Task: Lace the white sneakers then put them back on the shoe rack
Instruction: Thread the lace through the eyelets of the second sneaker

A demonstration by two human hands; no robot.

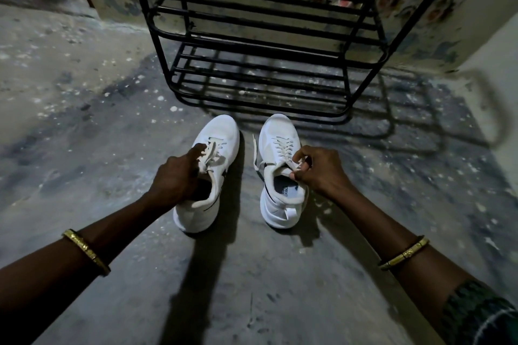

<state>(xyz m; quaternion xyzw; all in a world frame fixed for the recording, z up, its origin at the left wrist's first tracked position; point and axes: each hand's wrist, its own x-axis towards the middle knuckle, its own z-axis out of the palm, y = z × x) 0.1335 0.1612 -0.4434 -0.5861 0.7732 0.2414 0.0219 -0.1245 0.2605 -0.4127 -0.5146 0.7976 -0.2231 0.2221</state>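
**One head-worn view, angled down at the floor**

The scene is seen from a single wide-angle camera worn on the head, pointed forward and steeply down. The concrete floor [84, 120] is taken in from close above, with both forearms entering from the near corners. The two white sneakers [207, 171] are framed at centre, and the black shoe rack [260, 45] is caught at the far edge, bowed by the lens. No second view is provided.

Matt white sneakers [207, 173], rough floor [84, 92]
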